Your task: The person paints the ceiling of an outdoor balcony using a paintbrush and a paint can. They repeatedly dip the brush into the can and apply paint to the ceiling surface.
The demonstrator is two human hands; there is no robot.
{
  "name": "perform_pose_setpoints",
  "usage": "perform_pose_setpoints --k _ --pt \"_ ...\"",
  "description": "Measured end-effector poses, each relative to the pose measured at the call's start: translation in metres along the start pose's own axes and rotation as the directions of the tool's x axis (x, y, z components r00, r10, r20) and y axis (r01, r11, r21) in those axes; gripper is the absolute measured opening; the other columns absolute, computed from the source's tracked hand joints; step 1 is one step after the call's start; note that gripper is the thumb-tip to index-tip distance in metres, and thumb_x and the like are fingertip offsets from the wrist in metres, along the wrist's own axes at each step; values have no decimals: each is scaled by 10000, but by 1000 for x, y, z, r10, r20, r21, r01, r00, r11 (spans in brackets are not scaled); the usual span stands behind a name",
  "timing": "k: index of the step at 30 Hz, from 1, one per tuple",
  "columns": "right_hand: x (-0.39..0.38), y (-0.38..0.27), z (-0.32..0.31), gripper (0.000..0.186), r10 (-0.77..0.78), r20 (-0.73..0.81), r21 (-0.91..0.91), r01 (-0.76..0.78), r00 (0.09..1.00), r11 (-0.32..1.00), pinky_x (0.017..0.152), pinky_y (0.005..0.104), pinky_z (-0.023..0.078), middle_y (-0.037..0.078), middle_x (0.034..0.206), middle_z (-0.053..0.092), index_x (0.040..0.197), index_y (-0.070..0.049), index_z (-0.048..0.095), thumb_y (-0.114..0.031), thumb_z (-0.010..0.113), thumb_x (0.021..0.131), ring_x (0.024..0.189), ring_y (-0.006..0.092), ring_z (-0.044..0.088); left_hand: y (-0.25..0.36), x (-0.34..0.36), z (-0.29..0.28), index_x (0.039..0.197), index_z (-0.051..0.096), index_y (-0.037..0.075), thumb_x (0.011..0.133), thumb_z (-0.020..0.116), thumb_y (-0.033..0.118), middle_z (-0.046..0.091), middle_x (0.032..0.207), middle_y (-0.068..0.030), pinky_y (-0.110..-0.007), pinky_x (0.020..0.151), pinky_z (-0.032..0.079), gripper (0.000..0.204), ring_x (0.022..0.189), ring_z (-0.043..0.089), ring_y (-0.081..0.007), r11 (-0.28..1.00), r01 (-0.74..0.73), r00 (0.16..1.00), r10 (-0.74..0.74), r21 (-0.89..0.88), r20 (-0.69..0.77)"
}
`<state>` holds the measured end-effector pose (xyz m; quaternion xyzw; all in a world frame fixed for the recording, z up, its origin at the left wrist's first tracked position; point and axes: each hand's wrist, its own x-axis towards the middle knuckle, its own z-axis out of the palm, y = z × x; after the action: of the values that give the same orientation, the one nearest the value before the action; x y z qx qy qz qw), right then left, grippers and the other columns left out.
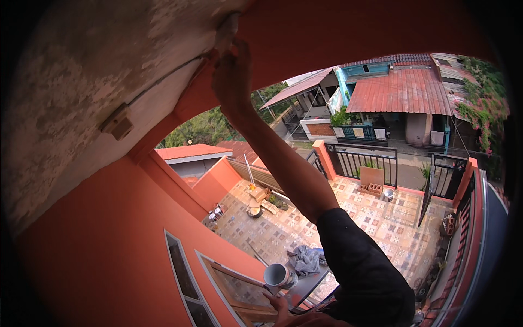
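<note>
I see right hand (232, 76) raised near red beam (338, 30) | left hand (281, 310) near bucket (279, 277) | each grip: can't tell

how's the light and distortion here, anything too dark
In the head view, the right hand and overhead beam are dim; same view, the tiled yard is daylit; head view again, the beam's edge bows and the corners go black.

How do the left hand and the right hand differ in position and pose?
The right hand is raised high beside the red beam; the left hand is low, beside the bucket.
The right hand's fingers are curled, though any grip is unclear; the left hand has at least one digit extended.
Both hands are bare.
</note>
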<state>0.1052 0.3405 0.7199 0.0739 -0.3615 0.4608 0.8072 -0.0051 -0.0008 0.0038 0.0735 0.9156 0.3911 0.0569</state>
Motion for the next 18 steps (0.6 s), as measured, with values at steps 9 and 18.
perform_pose_setpoints --k 9,18 --pt "3 -17 -9 321 -18 23 -45 19 1000 999 397 251 372 41 741 529 1349 -57 427 -96 384 1033 492 70 460 -2 1 1 1598 -16 118 848 528 2 578 1273 -349 -527 944 483 934 1111 603 -495 1000 -17 1000 17 8 6" --pt "3 -35 -18 310 13 61 60 -16 998 998 388 246 357 13 704 500 1344 -71 426 -113 396 1039 483 61 441 -3 -3 1 1589 -21 75 882 502 -26 559 1292 -362 -510 971 482 886 1145 598 -479 991 -127 992 126 -42 -17"
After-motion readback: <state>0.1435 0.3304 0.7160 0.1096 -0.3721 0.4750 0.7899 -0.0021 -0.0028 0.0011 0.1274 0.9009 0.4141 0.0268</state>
